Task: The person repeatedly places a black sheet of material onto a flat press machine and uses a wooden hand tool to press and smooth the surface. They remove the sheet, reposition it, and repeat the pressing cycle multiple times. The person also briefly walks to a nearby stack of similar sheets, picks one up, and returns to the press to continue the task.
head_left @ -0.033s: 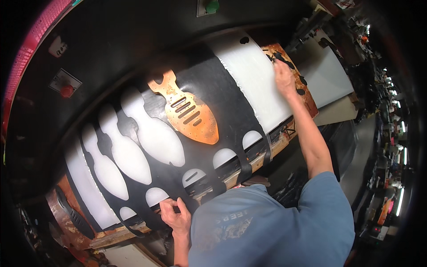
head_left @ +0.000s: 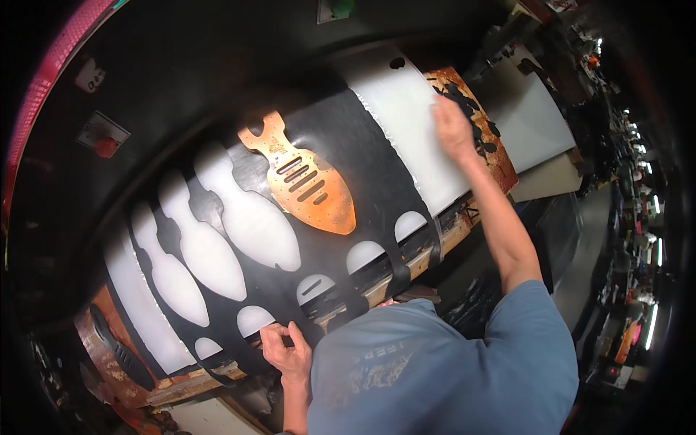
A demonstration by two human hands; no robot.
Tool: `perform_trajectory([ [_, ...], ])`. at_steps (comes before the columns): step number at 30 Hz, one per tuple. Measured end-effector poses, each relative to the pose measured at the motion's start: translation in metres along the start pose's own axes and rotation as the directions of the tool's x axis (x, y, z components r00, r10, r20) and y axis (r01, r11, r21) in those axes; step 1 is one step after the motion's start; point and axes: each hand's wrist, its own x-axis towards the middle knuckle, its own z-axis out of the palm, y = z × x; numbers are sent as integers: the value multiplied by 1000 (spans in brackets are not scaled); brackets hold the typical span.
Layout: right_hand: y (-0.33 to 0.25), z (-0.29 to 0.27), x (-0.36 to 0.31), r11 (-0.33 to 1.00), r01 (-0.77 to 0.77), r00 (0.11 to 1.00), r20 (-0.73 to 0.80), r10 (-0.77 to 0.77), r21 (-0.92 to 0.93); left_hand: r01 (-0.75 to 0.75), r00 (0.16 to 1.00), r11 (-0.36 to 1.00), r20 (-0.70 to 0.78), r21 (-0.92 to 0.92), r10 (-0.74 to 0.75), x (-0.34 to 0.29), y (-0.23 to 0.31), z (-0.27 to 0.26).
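Observation:
A black flexible sheet with several sole-shaped and half-round cut-outs lies over a white board. On the sheet rests an orange sole-shaped cutting die with several slots. My left hand is at the sheet's near edge, beside a half-round cut-out, its fingers curled; what they hold, if anything, is hidden. Over the right part of the white board is my right hand, fingers stretched out and seemingly empty. Small black scraps lie just to its right on a worn brown surface.
The dark machine body spans the far side, with a red knob and a green knob on it. A wooden beam runs along the near edge. At the right stands a pale panel. A black slotted piece lies far left.
My right hand has shifted a little left, from beside the black scraps onto the white board, and its fingers have straightened. My left hand stays where it was.

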Motion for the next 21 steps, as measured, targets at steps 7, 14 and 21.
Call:
perform_trajectory([
  [7,-43,55,17,815,554,811,330,-483,-170,85,994,996,65,-41,-82,1,6,-8],
  [14,39,37,131,960,-8,984,170,58,-281,235,962,963,111,129,-249,2,18,-15],
  [21,-1,36,51,900,414,904,-175,-390,134,254,965,952,-114,169,-237,57,45,-24],
])
